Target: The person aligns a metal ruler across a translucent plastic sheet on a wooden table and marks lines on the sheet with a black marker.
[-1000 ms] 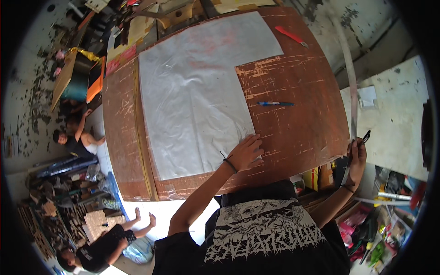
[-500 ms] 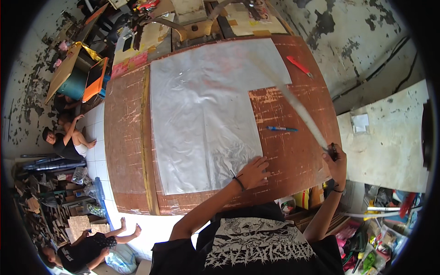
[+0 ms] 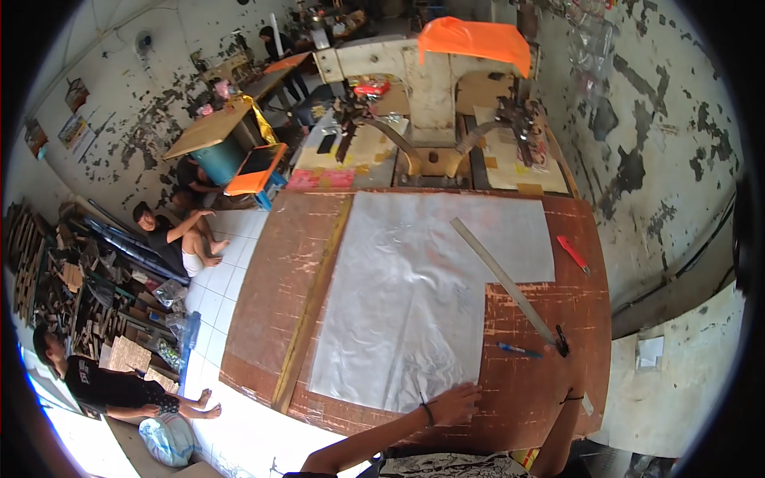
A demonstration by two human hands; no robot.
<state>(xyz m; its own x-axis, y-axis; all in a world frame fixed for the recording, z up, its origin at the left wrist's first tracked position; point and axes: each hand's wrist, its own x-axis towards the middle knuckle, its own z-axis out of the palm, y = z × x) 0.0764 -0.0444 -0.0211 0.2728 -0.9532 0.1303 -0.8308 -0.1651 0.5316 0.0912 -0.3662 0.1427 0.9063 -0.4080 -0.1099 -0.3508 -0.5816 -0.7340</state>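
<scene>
A large silvery plastic sheet (image 3: 398,319) lies on the scratched brown board (image 3: 255,311), with a rectangular notch at its right side. My left hand (image 3: 456,405) rests flat at the sheet's near right corner, fingers stretched out. A long metal ruler (image 3: 498,271) slants across the sheet's right part and the bare board; a black piece (image 3: 562,341) is at its near end. My right hand (image 3: 570,373) is closed at that end, its fingers hard to make out against the brown board. Nearby are a blue pen (image 3: 519,350) and a red cutter knife (image 3: 573,255).
A yellowish strip (image 3: 315,307) runs along the board's left part. Beyond the board stands a machine frame (image 3: 434,95) with an orange cover (image 3: 476,44). One person (image 3: 179,239) sits on the tiled floor at left; another person (image 3: 119,386) sits nearer. Scrap wood (image 3: 103,311) is piled behind them.
The view has tilted upward, showing more of the room. The ruler's near end and my right hand have shifted left toward the pen. My left hand stays at the sheet's corner.
</scene>
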